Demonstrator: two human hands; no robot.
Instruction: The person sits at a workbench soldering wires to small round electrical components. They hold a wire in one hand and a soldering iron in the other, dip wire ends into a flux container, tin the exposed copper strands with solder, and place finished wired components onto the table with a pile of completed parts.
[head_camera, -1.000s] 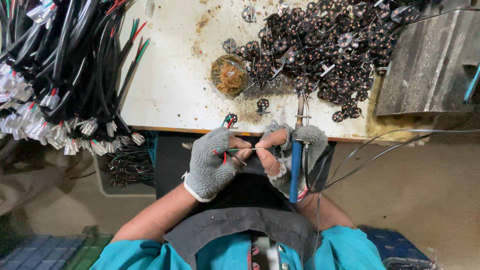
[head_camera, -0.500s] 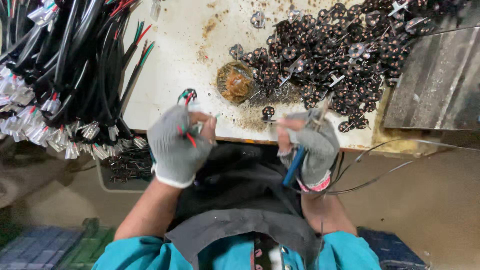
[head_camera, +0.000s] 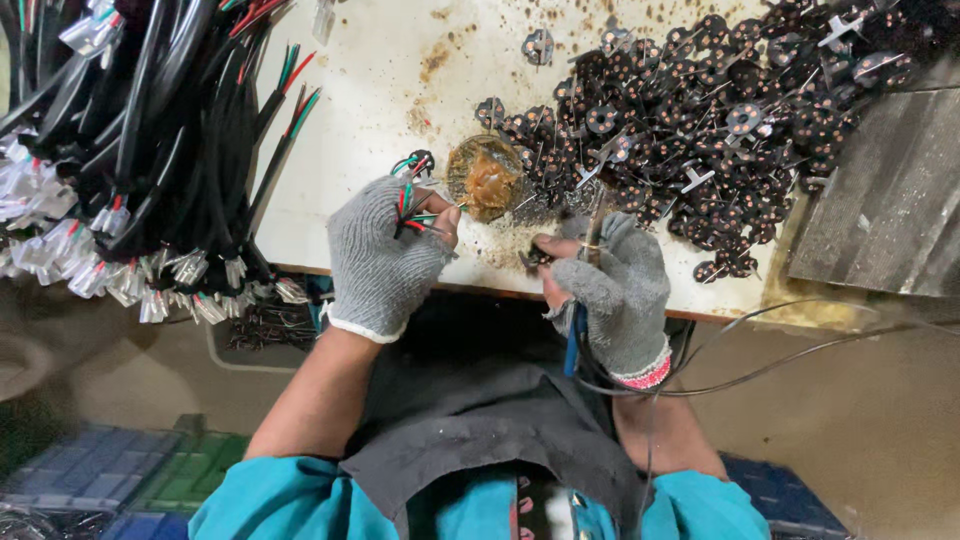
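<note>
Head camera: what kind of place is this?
Probably a small electronics assembly workshop: bundles of black cables, a heap of small copper-wound parts, and a stained worktable.

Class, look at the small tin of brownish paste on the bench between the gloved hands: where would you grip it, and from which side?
Grip the tin by its round rim, from above: it sits flat and open-topped. Place fingers on its upper-left side, since the left hand holds wires at its lower-left edge and the pile of small parts crowds its right.
</note>
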